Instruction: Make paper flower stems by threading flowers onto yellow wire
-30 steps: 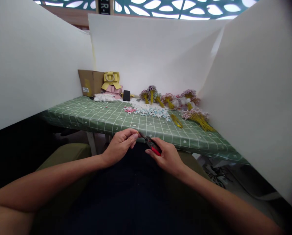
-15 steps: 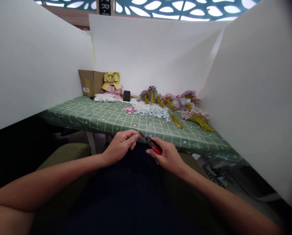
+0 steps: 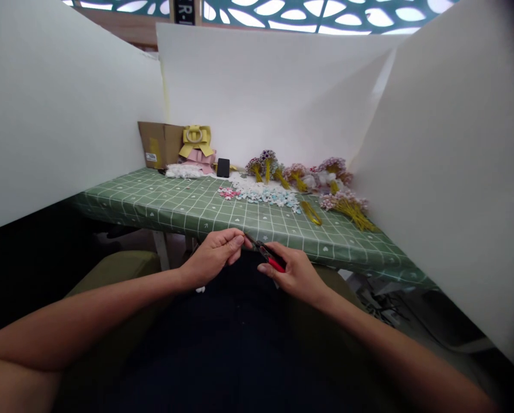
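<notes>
My right hand [image 3: 298,275] grips small pliers with red handles [image 3: 268,254], the jaws pointing left toward my left hand. My left hand [image 3: 214,255] is closed, fingertips pinched together right at the plier tips; whatever it pinches is too small to see. Both hands hover over my lap, just in front of the near edge of the table with the green checked cloth [image 3: 175,203].
On the table lie a heap of small white, blue and pink pieces [image 3: 261,195], bunches of tiny flowers with yellow stems [image 3: 343,203], a cardboard box [image 3: 158,143], a yellow bow [image 3: 195,139] and a small black object [image 3: 223,167]. White boards wall in three sides.
Both hands have drifted slightly upward and stayed together. A small white bit now shows below my left hand near my lap.
</notes>
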Demonstrator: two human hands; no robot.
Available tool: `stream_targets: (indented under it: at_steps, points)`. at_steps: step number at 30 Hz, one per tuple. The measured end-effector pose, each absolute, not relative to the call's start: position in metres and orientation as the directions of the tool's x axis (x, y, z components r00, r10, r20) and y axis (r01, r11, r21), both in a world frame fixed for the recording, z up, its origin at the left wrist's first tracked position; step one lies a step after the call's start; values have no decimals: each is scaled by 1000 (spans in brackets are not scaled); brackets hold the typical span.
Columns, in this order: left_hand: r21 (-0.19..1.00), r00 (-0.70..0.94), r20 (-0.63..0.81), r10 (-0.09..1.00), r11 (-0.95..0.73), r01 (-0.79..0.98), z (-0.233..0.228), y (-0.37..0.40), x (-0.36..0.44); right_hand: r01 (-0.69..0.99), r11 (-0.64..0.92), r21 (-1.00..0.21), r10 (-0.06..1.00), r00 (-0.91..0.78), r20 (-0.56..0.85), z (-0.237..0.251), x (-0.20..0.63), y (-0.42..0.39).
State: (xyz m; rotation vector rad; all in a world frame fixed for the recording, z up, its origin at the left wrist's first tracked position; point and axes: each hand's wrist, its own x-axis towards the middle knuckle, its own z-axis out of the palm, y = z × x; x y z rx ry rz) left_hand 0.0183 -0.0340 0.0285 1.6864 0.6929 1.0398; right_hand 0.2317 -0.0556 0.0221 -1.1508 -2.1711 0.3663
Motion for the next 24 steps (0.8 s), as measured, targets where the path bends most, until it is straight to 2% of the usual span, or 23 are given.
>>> stream_targets:
  at_steps: [13,20,24]
  points:
    - [944,542,293,788,-329,-32,28,-29,15,540,606,-584,790,-498,359,25,236,-55]
    - [945,541,302,785,-322,-59,27,-30,16,571,636,-519,771,-484,413,25,236,-53]
    - [953,558,280,781,-297,-62,25,-30,16,568,636,-522,771,-483,414,24,235,-53]
